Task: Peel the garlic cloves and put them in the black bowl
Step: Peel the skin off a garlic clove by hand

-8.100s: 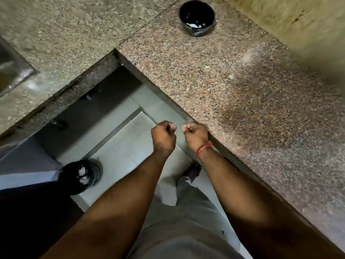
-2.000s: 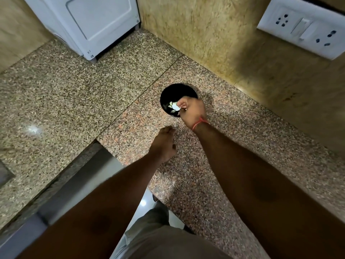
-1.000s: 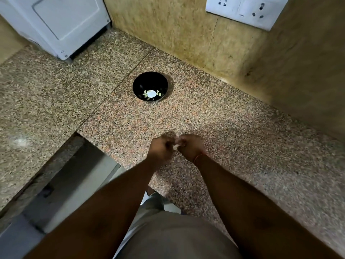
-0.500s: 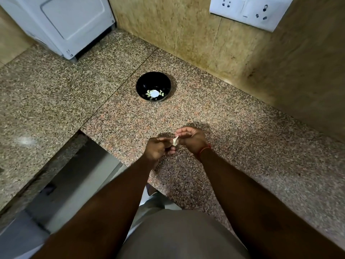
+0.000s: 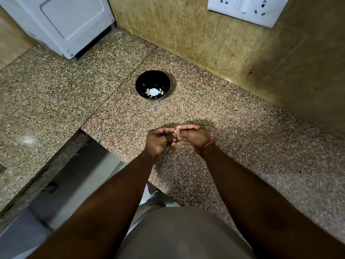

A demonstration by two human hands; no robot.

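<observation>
The black bowl (image 5: 152, 84) stands on the granite counter (image 5: 242, 139) toward the back wall, with several pale peeled garlic cloves (image 5: 154, 92) lying in its bottom. Nearer to me, both hands meet above the counter, well short of the bowl. A small pale garlic clove (image 5: 177, 131) shows between them. My right hand (image 5: 193, 136) pinches it at the fingertips. My left hand (image 5: 158, 140) has its fingers curled in against the same clove. Most of the clove is hidden by the fingers.
A white appliance (image 5: 63, 25) stands on the counter at the back left. A white socket panel (image 5: 246, 10) is on the wall at the upper right. The counter has a cut-out corner (image 5: 82, 129) at my left, with the floor (image 5: 78, 176) below.
My right hand dropped a clove into the bowl, then drew back toward me. Both hands came together on another clove and now work it slightly farther from my body.
</observation>
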